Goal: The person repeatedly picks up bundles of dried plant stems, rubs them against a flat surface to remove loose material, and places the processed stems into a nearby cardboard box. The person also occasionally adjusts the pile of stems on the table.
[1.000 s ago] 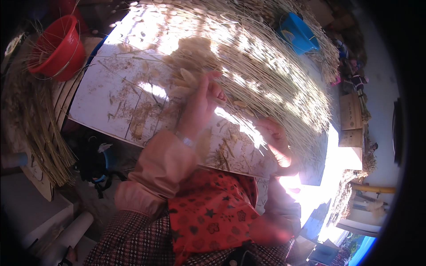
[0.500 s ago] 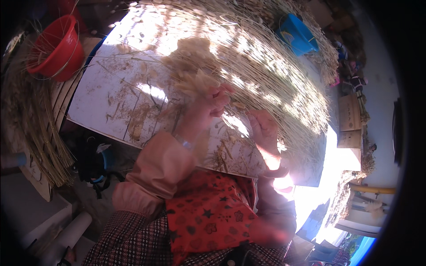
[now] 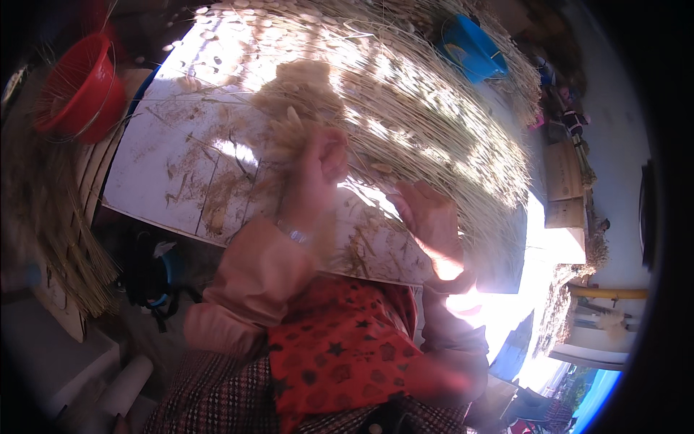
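My left hand [image 3: 330,156] is closed round a bunch of dried fluffy-headed grass [image 3: 288,136], its pale heads sticking out on the far left side of the fist. Blur softens this hand and wrist. To its right, my right hand [image 3: 429,210] has its fingers bent together at the near edge of a wide layer of dried grass stems [image 3: 434,123]. What those fingers pinch, if anything, cannot be made out. A single pale grass head [image 3: 382,168] lies between the two hands. Both hands are over the white tabletop [image 3: 155,163].
Brown plant bits litter the tabletop. A red bucket [image 3: 90,94] stands at the far left, with bundled stems [image 3: 76,267] below it. A blue bucket [image 3: 473,49] sits among the stems at the far right. Cardboard boxes [image 3: 564,173] stand along the right wall.
My left hand has moved left with the grass bunch, widening the gap to my right hand. The right hand has stayed at the stems' near edge. The whole view has shifted slightly.
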Tool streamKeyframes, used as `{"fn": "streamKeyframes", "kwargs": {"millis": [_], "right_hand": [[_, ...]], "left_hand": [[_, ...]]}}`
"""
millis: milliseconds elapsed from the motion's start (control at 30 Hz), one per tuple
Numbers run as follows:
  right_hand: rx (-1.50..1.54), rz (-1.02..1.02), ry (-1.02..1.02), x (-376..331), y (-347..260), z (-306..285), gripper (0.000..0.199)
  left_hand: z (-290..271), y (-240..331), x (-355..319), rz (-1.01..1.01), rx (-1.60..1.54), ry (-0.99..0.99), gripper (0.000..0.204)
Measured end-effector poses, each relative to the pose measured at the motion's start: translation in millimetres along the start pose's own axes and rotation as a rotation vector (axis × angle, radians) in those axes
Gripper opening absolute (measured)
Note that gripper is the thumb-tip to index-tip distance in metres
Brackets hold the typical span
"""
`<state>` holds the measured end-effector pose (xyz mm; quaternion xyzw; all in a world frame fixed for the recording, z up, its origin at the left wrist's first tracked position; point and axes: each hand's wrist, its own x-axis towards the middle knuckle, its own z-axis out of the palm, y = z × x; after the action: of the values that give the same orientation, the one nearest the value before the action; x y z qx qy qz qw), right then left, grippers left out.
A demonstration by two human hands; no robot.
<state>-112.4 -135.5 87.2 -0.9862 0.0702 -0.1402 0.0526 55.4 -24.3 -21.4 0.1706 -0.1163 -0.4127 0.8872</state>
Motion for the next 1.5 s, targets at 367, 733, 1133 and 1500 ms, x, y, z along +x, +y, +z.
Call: {"fn": "streamKeyframes", "kwargs": {"millis": [367, 733, 1133, 1500], "right_hand": [[0.130, 0.369, 0.002, -12, 86, 7, 0.027], [0.259, 0.136, 0.000, 85, 86, 53, 0.017], [0.638, 0.116, 0.176, 66, 109, 32, 0.016], [-0.069, -0.016, 0.099, 66, 96, 37, 0.019]], "left_hand": [[5, -2, 7, -0.109, 0.028, 0.088, 0.047], [5, 2, 1, -0.241, -0.029, 0.243, 0.057], [-1, -3, 2, -0.188, -0.038, 0.204, 0.057], [-4, -3, 5, -0.187, -0.059, 0.194, 0.056]]}}
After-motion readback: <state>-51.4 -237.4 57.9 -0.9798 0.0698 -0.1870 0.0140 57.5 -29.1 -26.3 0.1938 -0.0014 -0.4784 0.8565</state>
